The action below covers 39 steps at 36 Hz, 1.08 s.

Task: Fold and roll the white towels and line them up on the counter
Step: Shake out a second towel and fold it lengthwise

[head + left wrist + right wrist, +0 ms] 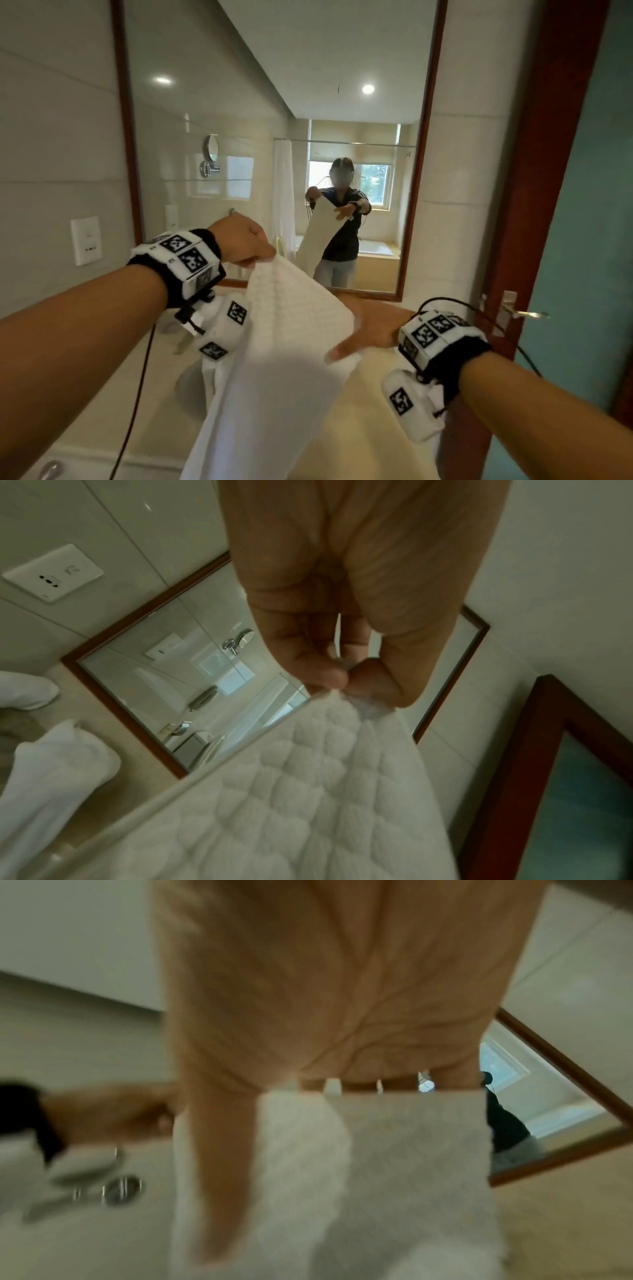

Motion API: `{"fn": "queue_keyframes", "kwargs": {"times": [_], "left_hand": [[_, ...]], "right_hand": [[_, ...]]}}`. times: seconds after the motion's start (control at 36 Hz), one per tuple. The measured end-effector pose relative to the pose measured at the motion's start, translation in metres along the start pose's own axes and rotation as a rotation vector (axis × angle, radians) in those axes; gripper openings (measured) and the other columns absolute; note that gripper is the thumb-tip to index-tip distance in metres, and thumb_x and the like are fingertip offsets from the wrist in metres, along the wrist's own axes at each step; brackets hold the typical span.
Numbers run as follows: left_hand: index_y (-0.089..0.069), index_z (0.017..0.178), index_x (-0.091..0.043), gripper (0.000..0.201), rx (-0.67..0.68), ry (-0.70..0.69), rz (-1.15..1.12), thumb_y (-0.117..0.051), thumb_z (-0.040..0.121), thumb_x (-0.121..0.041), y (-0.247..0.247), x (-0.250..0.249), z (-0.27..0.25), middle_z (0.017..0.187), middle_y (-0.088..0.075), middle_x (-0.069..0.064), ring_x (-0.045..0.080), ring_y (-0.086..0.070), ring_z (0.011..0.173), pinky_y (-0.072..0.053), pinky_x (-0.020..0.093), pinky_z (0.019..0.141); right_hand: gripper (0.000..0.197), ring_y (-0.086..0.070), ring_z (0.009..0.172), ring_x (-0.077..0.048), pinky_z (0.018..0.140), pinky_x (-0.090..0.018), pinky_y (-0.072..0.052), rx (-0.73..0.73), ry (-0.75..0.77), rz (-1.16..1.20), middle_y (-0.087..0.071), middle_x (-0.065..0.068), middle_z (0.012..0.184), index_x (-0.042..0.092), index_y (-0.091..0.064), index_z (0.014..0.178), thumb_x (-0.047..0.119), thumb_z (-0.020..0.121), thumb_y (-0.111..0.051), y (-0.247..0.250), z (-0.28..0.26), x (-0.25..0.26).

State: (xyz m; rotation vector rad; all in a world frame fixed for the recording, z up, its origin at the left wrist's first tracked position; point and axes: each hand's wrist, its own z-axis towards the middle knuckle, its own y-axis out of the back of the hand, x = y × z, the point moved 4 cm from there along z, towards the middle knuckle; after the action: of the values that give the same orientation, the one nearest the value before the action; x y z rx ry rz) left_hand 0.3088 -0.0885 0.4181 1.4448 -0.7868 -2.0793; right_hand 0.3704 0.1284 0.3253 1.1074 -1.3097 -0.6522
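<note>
A white waffle-textured towel (291,342) hangs in the air over the counter (373,414). My left hand (265,258) pinches its top corner between thumb and fingertips, shown close up in the left wrist view (346,681) with the towel (308,804) below. Lower and to the right, my right hand (346,342) meets the towel's upper edge. Its thumb lies straight on the near face and its fingers pass behind the cloth. The blurred right wrist view shows the same, with the towel (394,1150) hiding the fingers. The mirror shows those fingers spread flat.
A wood-framed mirror (426,137) stands behind the beige counter. Other white towels (65,761) lie at the counter's left. A faucet (51,469) is at lower left, a wall socket (85,240) on the left wall. A door with a metal handle (513,310) stands at right.
</note>
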Motion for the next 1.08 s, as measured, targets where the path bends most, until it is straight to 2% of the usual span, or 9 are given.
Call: {"fn": "queue_keyframes", "kwargs": {"times": [0.11, 0.19, 0.28, 0.39, 0.47, 0.58, 0.72, 0.83, 1.08], "left_hand": [[-0.057, 0.048, -0.013, 0.025, -0.014, -0.015, 0.059, -0.071, 0.068, -0.007, 0.024, -0.004, -0.007, 0.053, -0.058, 0.007, 0.019, -0.055, 0.052, -0.053, 0.031, 0.067], [-0.059, 0.056, -0.011, 0.019, -0.029, -0.010, 0.163, -0.073, 0.069, -0.011, 0.038, 0.001, -0.014, 0.055, -0.061, 0.005, 0.016, -0.056, 0.052, -0.055, 0.029, 0.068], [-0.059, 0.059, -0.012, 0.017, -0.034, -0.012, 0.211, -0.072, 0.071, -0.012, 0.048, 0.008, -0.019, 0.054, -0.061, 0.001, 0.011, -0.056, 0.048, -0.049, 0.020, 0.053], [-0.063, 0.065, -0.009, 0.011, -0.011, -0.009, 0.190, -0.073, 0.071, -0.010, 0.059, 0.014, -0.024, 0.059, -0.065, 0.002, 0.010, -0.059, 0.050, -0.049, 0.017, 0.051], [-0.064, 0.065, -0.010, 0.011, -0.017, -0.014, 0.176, -0.073, 0.071, -0.011, 0.064, 0.018, -0.025, 0.058, -0.065, 0.002, 0.007, -0.059, 0.046, -0.048, 0.017, 0.051], [-0.062, 0.065, -0.009, 0.014, 0.024, 0.002, 0.019, -0.070, 0.077, -0.009, 0.068, 0.020, -0.022, 0.064, -0.064, 0.005, 0.013, -0.061, 0.054, -0.057, 0.020, 0.057], [-0.060, 0.065, -0.008, 0.017, 0.072, 0.008, -0.202, -0.064, 0.080, -0.001, 0.061, 0.008, -0.022, 0.070, -0.057, 0.006, 0.014, -0.055, 0.057, -0.055, 0.016, 0.053], [-0.061, 0.064, -0.009, 0.016, 0.033, -0.071, -0.063, -0.068, 0.078, -0.005, 0.059, 0.001, -0.021, 0.066, -0.062, 0.006, 0.014, -0.059, 0.055, -0.055, 0.014, 0.049], [-0.061, 0.065, -0.012, 0.016, -0.071, -0.171, -0.058, -0.067, 0.079, -0.008, 0.079, -0.009, -0.018, 0.068, -0.063, 0.008, 0.016, -0.058, 0.056, -0.055, 0.018, 0.049]], "right_hand": [[0.044, -0.057, 0.113, -0.021, 0.095, -0.028, -0.040, -0.094, -0.109, -0.204, -0.064, -0.002, 0.119, 0.016, -0.060, 0.119, 0.033, 0.080, -0.069, 0.008, 0.002, 0.007], [0.041, -0.062, 0.103, -0.021, 0.090, -0.028, -0.046, -0.093, -0.163, -0.266, -0.068, -0.003, 0.111, 0.015, -0.065, 0.111, 0.039, 0.078, -0.071, 0.028, -0.003, 0.020], [0.040, -0.063, 0.097, -0.017, 0.089, -0.027, -0.050, -0.156, -0.195, -0.324, -0.069, 0.000, 0.104, 0.017, -0.068, 0.110, 0.036, 0.076, -0.073, 0.047, -0.007, 0.034], [0.032, -0.057, 0.069, -0.008, 0.067, -0.015, -0.046, -0.219, -0.180, -0.382, -0.066, 0.006, 0.081, 0.015, -0.068, 0.110, 0.027, 0.081, -0.070, 0.068, -0.019, 0.056], [0.037, -0.058, 0.084, -0.013, 0.076, -0.022, -0.045, -0.322, -0.165, -0.459, -0.069, 0.000, 0.102, 0.013, -0.067, 0.112, 0.032, 0.080, -0.071, 0.080, -0.025, 0.072], [0.038, -0.059, 0.097, -0.017, 0.084, -0.026, -0.045, -0.405, -0.166, -0.485, -0.067, -0.001, 0.106, 0.012, -0.066, 0.114, 0.032, 0.083, -0.068, 0.088, -0.033, 0.080], [0.027, -0.049, 0.081, -0.015, 0.089, -0.037, -0.036, -0.410, -0.277, -0.703, -0.053, 0.011, 0.070, 0.025, -0.058, 0.070, 0.048, 0.083, -0.061, 0.090, -0.042, 0.077], [0.026, -0.056, 0.080, -0.018, 0.064, -0.025, -0.040, -0.408, -0.278, -0.471, -0.061, 0.000, 0.078, 0.014, -0.064, 0.079, 0.040, 0.082, -0.067, 0.092, -0.054, 0.061], [0.048, -0.045, 0.053, -0.013, 0.051, -0.022, -0.037, -0.846, -0.176, 0.033, -0.055, -0.006, 0.064, -0.002, -0.064, 0.074, 0.044, 0.072, -0.075, 0.116, -0.078, 0.048]]}}
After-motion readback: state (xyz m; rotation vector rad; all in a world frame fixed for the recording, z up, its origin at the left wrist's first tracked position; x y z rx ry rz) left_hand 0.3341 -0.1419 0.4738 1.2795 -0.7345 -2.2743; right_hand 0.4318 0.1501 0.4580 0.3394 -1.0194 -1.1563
